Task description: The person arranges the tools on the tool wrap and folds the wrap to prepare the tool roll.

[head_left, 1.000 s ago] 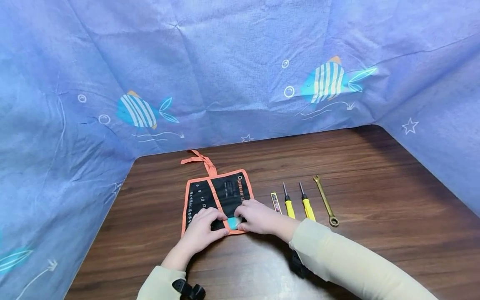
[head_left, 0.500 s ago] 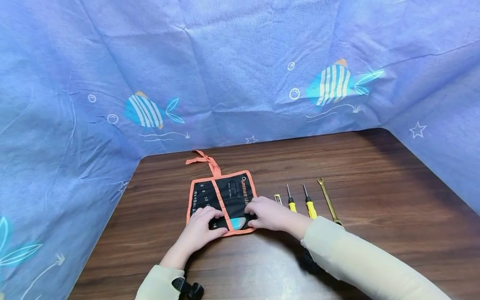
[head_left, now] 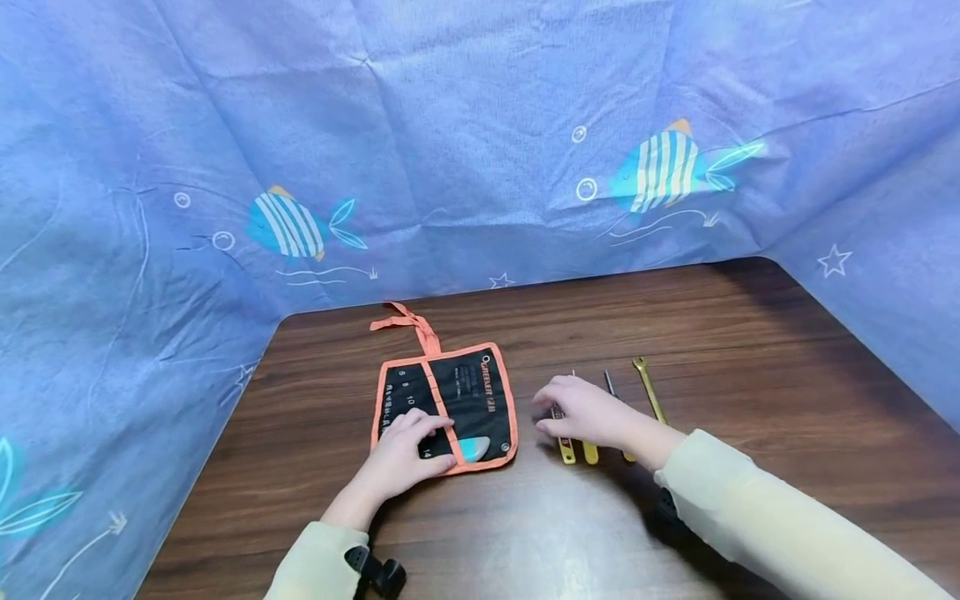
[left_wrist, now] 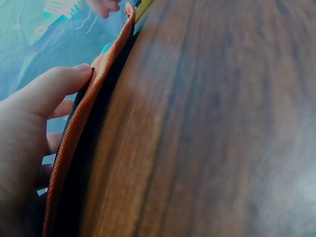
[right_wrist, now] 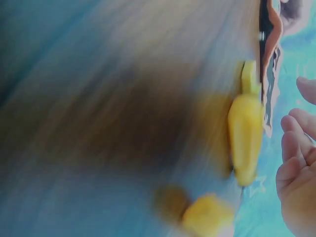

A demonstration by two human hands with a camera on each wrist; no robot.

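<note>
two yellow screwdrivers [head_left: 590,452] beside pouch [head_left: 468,392]: long axes near-parallel, shafts [head_left: 610,383] pointing away.

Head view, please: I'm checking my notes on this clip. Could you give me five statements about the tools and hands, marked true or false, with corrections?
1. The left hand rests on the black pouch. True.
2. The pouch has green trim. False: its trim is orange.
3. The right hand is beside the pouch, by the yellow tools. True.
4. The wrench lies on the pouch. False: it lies on the wooden table, to the right of the pouch.
5. A turquoise-and-grey thing lies at the pouch. True.
</note>
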